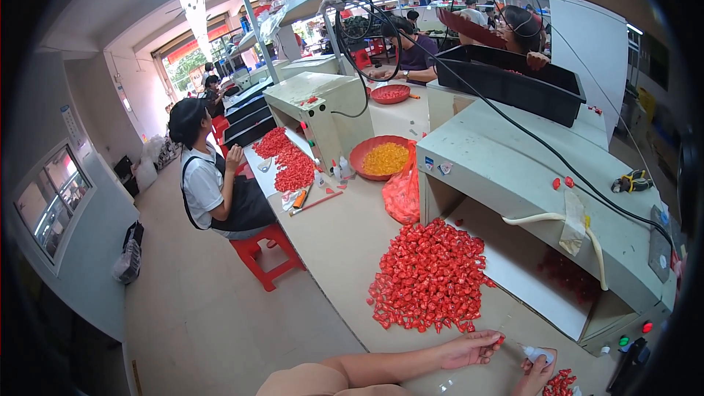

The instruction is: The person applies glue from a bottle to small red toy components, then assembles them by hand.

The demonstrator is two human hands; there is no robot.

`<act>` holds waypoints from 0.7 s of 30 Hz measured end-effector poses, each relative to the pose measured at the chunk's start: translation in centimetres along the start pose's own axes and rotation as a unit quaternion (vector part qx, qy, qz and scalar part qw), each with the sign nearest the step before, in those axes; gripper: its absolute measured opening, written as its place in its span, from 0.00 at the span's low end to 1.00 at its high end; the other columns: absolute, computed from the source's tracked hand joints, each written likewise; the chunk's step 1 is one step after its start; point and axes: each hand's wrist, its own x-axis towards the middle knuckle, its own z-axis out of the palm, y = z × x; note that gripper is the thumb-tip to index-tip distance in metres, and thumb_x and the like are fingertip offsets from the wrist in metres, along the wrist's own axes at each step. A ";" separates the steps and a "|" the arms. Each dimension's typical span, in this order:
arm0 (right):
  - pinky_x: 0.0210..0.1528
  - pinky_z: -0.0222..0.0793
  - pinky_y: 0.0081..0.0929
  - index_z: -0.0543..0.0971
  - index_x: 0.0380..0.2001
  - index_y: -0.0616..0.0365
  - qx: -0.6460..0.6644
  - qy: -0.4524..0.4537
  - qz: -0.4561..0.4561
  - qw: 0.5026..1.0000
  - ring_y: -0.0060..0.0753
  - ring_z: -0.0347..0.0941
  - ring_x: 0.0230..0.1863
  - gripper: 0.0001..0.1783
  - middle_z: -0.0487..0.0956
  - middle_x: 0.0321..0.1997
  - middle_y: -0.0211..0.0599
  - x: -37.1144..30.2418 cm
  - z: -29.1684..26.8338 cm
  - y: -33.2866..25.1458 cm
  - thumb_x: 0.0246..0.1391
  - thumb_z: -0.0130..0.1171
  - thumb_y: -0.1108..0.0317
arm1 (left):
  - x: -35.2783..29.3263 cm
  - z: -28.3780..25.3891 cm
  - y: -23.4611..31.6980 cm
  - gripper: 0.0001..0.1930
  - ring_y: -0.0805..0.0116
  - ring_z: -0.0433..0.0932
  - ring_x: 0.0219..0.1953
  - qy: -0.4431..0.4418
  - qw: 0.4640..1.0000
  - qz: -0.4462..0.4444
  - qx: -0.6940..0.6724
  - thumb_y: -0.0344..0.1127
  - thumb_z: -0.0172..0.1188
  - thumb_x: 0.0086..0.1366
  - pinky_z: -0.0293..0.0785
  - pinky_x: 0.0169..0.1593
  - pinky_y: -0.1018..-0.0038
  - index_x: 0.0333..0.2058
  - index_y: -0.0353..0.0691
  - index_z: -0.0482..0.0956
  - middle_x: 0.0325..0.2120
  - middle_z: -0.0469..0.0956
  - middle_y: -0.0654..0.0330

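Observation:
My left hand point(469, 350) pinches a small red piece point(501, 339) between thumb and fingertips, above the near table. Facing it from the right, my right hand point(537, 377) is closed round a small white squeeze bottle point(537, 354), its thin nozzle pointing toward the red piece. Beyond my left hand lies a large heap of glossy red pieces point(429, 275), too small to make out in detail. A smaller group of red pieces point(559, 383) sits beside my right hand, cut by the picture's lower edge.
A pale green metal box point(506, 154) with an open front stands at the right, bearing pliers point(631, 181), a cable and a black tray point(506, 92). Farther back are a red bowl point(357, 155) of yellow pieces, a red plastic bag point(402, 198) and a seated co-worker point(209, 183).

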 end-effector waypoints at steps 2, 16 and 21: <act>0.36 0.65 0.28 0.74 0.41 0.65 -0.005 0.000 -0.002 1.000 0.28 0.67 0.31 0.18 0.74 0.32 0.33 0.1 -0.2 0.3 0.61 0.49 0.58 | 0.1 -0.2 -0.1 0.13 0.82 0.71 0.34 -0.005 1.000 -0.008 0.002 0.43 0.52 0.71 0.70 0.39 0.81 0.50 0.47 0.74 0.33 0.73 0.72; 0.38 0.66 0.34 0.73 0.41 0.68 -0.074 -0.004 0.033 0.997 0.37 0.69 0.33 0.23 0.76 0.34 0.41 0.1 -0.5 -0.1 0.62 0.47 0.53 | 0.0 0.1 0.0 0.14 0.82 0.71 0.35 -0.002 1.000 -0.009 0.013 0.43 0.51 0.71 0.71 0.40 0.81 0.50 0.45 0.73 0.34 0.73 0.72; 0.38 0.66 0.33 0.73 0.41 0.68 -0.061 -0.003 0.015 0.998 0.35 0.69 0.33 0.23 0.76 0.33 0.39 -0.3 -0.2 -0.9 0.62 0.46 0.54 | 0.1 0.3 0.0 0.13 0.82 0.70 0.33 0.000 1.000 -0.007 0.003 0.43 0.52 0.71 0.70 0.39 0.81 0.49 0.45 0.73 0.33 0.73 0.72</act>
